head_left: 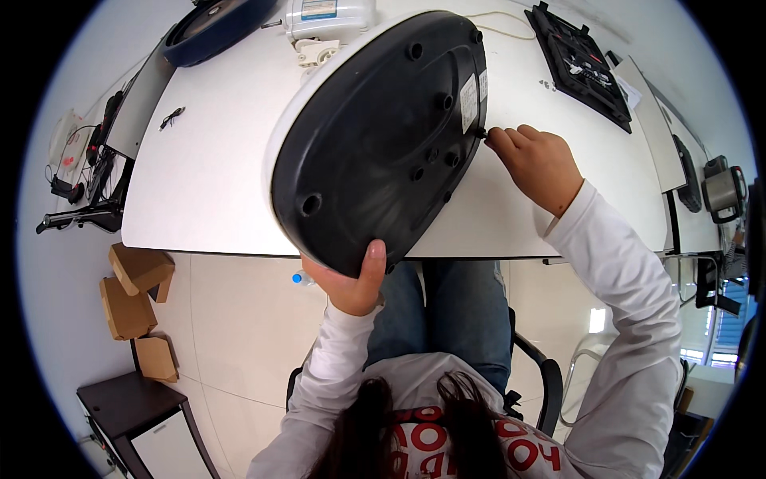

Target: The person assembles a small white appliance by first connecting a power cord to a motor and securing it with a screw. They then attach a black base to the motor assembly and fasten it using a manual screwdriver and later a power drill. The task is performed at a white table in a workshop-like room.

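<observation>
A large oval housing point(367, 152) with a white rim is tilted up over the table, its black underside facing me. Round recessed holes dot that underside, and pale labels point(469, 104) are stuck near its right edge. My left hand point(351, 283) grips the near lower end, thumb on the black face and fingers hidden behind. At the right edge, my right hand point(538, 164) is closed in a pinch. A small dark bit shows at its fingertips against the edge, too small to name.
Behind the housing stand a white motor-like unit point(331, 17) and a dark blue round part point(215, 32). An open black tool case point(581, 68) lies far right, small metal pieces point(546, 85) beside it. A short black cable point(171, 118) lies left. Cardboard boxes point(128, 307) are on the floor.
</observation>
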Motion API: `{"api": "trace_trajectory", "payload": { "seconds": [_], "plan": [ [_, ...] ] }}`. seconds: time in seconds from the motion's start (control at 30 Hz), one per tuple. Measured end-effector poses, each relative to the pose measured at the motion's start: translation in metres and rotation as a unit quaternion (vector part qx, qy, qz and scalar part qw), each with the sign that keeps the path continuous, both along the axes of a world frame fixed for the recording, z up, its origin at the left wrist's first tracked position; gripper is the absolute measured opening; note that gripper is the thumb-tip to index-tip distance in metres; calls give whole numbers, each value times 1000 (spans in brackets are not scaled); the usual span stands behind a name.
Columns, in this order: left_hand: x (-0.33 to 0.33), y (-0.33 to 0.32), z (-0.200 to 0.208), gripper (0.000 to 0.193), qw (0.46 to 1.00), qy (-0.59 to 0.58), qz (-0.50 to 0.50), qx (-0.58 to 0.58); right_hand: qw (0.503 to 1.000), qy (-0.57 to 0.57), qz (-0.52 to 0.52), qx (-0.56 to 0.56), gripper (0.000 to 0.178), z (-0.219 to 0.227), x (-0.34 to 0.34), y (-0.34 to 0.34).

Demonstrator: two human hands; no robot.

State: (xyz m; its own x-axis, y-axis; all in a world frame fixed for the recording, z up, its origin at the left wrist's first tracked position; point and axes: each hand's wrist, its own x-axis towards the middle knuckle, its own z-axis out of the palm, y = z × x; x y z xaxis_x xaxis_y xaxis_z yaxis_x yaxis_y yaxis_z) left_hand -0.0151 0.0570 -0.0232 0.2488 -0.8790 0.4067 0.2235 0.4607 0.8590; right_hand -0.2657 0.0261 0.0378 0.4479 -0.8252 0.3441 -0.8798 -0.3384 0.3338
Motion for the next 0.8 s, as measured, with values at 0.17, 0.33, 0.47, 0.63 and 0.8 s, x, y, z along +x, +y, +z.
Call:
{"api": "trace_trajectory", "payload": {
  "seconds": [0.17, 0.33, 0.47, 0.63, 0.8],
  "plan": [
    [0, -1, 0, 67, 1000, 0, -5, -2, 997, -62, 7, 35, 16, 0, 0, -5],
    [1, -1, -1, 69, 1000, -11, -16, -3, 993, -81, -28, 77, 22, 2, -1, -8],
    [-1, -1, -4, 69, 1000, -14, -14, -12, 933, -296, -105, 176, 25, -1, 3, -9],
    [-2, -2, -7, 69, 1000, -25, 9, -10, 300, -790, -209, 492, 28, 22, 0, -17],
    [1, -1, -12, 68, 999, -40, 9, -5, 413, -727, -217, 504, 33, 27, 2, -19]
  ]
}}
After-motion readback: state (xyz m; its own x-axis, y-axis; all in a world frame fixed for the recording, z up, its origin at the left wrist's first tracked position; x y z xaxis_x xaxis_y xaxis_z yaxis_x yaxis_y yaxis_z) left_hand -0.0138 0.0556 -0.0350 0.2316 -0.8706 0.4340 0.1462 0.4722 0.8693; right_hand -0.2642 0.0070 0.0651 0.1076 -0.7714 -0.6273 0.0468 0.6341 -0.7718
